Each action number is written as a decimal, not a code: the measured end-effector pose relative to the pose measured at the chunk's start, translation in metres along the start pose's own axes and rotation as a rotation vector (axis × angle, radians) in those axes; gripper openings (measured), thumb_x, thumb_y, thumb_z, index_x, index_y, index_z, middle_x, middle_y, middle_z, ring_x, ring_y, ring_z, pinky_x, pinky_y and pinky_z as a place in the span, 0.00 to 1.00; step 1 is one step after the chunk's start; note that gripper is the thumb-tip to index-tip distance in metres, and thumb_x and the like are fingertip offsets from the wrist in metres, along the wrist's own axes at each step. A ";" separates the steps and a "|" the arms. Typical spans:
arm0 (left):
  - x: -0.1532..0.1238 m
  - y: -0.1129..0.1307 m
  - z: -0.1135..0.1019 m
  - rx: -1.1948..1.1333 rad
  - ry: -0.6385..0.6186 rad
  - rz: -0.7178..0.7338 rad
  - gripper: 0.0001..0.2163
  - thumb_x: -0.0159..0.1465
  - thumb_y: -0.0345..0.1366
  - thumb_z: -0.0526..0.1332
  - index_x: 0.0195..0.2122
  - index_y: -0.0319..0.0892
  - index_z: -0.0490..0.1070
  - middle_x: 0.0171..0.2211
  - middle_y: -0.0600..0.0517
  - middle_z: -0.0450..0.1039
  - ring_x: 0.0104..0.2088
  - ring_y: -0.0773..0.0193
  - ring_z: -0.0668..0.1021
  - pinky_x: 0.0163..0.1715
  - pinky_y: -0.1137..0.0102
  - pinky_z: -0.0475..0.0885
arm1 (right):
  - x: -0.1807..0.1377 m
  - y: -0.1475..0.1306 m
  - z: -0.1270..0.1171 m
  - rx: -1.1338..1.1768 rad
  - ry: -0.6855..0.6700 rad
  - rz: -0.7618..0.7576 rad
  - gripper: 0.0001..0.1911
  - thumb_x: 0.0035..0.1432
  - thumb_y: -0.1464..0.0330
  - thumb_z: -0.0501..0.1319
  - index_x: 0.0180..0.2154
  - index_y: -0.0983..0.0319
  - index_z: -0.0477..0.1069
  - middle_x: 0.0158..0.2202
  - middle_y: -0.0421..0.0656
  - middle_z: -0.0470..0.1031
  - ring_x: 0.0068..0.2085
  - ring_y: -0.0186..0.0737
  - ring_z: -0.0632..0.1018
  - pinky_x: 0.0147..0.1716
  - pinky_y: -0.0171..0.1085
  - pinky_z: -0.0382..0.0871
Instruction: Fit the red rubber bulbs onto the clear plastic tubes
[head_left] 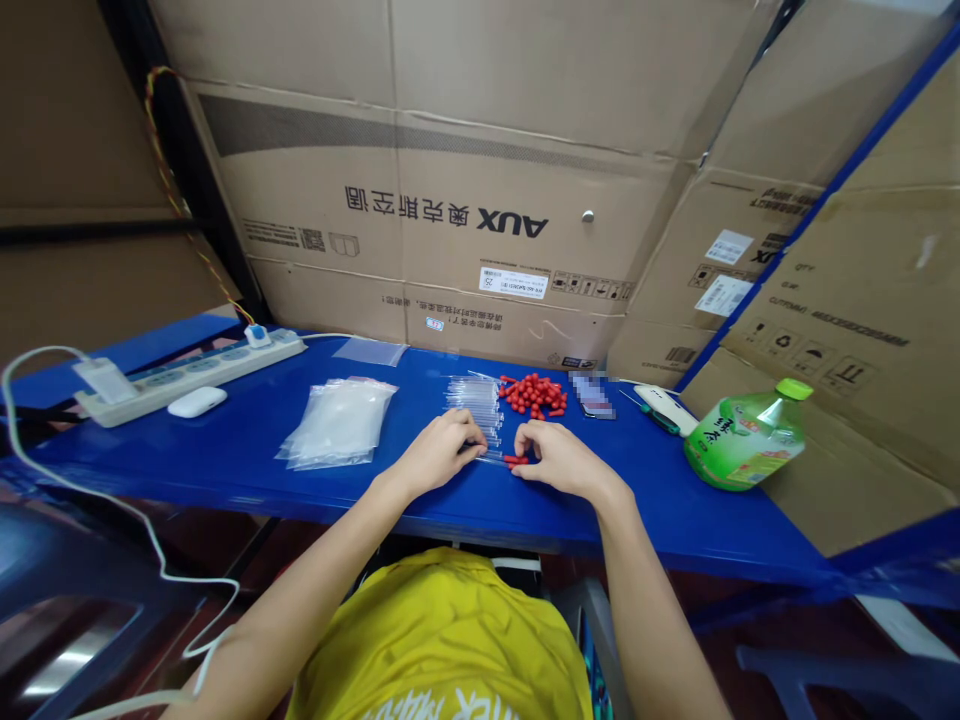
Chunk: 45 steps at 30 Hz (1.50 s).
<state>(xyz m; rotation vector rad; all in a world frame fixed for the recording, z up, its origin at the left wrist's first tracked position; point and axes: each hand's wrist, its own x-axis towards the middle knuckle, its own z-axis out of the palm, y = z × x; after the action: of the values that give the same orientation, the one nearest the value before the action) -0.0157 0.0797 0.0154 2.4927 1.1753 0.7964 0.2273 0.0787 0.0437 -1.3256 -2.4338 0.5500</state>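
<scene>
Near the front of the blue table, my left hand (444, 452) is closed in a pinch at the left ends of thin clear plastic tubes (490, 456). At their right ends are red caps (516, 460), with the thumb and fingers of my right hand (561, 458) curled around them. How firmly each cap sits on its tube is too small to make out. Just beyond my left hand lies a row of clear tubes (471, 398), side by side. A heap of loose red caps (535, 393) is behind my right hand.
Clear plastic bags (339, 425) are stacked at left, near a white power strip (196, 376) and white case (197, 401). At right are a blurred phone-like item (592, 395), a green-handled tool (658, 412) and a green bottle (746, 440). Cardboard (480, 130) walls the back.
</scene>
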 end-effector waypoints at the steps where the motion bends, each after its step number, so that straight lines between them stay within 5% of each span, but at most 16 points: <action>1: 0.000 0.000 0.000 -0.006 -0.003 0.006 0.08 0.70 0.34 0.60 0.40 0.42 0.79 0.41 0.47 0.76 0.44 0.56 0.76 0.48 0.64 0.70 | 0.000 0.001 0.001 0.020 0.003 0.007 0.11 0.51 0.71 0.72 0.37 0.59 0.74 0.39 0.39 0.79 0.38 0.38 0.75 0.36 0.35 0.62; 10: -0.001 -0.002 0.002 -0.067 -0.006 0.045 0.05 0.71 0.34 0.59 0.39 0.42 0.73 0.41 0.47 0.72 0.43 0.58 0.75 0.46 0.66 0.70 | 0.003 0.003 0.005 0.151 -0.068 0.027 0.05 0.54 0.71 0.68 0.36 0.60 0.79 0.31 0.38 0.78 0.33 0.37 0.76 0.34 0.34 0.65; 16: 0.000 -0.005 0.005 -0.069 -0.018 0.074 0.04 0.71 0.34 0.59 0.42 0.42 0.72 0.40 0.48 0.76 0.41 0.58 0.76 0.44 0.66 0.69 | 0.005 -0.001 0.005 0.098 0.008 -0.020 0.04 0.53 0.74 0.67 0.34 0.60 0.77 0.34 0.39 0.79 0.35 0.37 0.76 0.34 0.34 0.64; 24: 0.000 0.006 0.001 -0.043 0.107 0.047 0.13 0.77 0.39 0.47 0.51 0.44 0.70 0.48 0.45 0.71 0.46 0.57 0.77 0.49 0.64 0.70 | 0.009 -0.004 0.007 0.090 0.063 -0.036 0.03 0.59 0.70 0.67 0.37 0.60 0.77 0.37 0.41 0.80 0.36 0.37 0.77 0.37 0.35 0.65; 28: -0.001 0.014 -0.005 -0.041 0.159 -0.039 0.14 0.78 0.42 0.44 0.51 0.46 0.67 0.48 0.47 0.73 0.44 0.57 0.78 0.45 0.65 0.70 | 0.009 0.007 0.004 0.069 0.174 0.048 0.08 0.66 0.63 0.63 0.40 0.59 0.77 0.39 0.42 0.80 0.38 0.40 0.78 0.41 0.37 0.68; 32: -0.001 0.016 -0.006 -0.018 0.134 -0.125 0.13 0.78 0.43 0.44 0.51 0.45 0.64 0.34 0.51 0.74 0.33 0.58 0.77 0.35 0.67 0.66 | 0.011 0.026 0.006 -0.075 0.394 0.170 0.14 0.69 0.69 0.56 0.52 0.57 0.75 0.53 0.48 0.77 0.53 0.46 0.77 0.53 0.42 0.67; 38: 0.001 0.014 -0.004 0.022 0.116 -0.086 0.13 0.78 0.43 0.45 0.43 0.45 0.66 0.35 0.51 0.75 0.34 0.59 0.77 0.35 0.68 0.64 | 0.013 0.033 0.014 -0.202 0.302 0.280 0.18 0.66 0.71 0.60 0.57 0.58 0.73 0.52 0.51 0.77 0.54 0.51 0.76 0.53 0.43 0.67; 45: 0.000 0.015 -0.004 0.048 0.130 -0.063 0.15 0.78 0.42 0.46 0.39 0.44 0.67 0.33 0.51 0.74 0.32 0.60 0.76 0.33 0.69 0.62 | 0.015 0.035 0.012 -0.188 0.326 0.320 0.18 0.62 0.75 0.64 0.53 0.57 0.74 0.43 0.45 0.81 0.44 0.46 0.80 0.44 0.39 0.67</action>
<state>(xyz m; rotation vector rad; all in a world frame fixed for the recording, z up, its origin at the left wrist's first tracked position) -0.0086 0.0706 0.0255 2.4600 1.3240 0.9368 0.2393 0.1068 0.0180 -1.7445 -2.0611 0.1594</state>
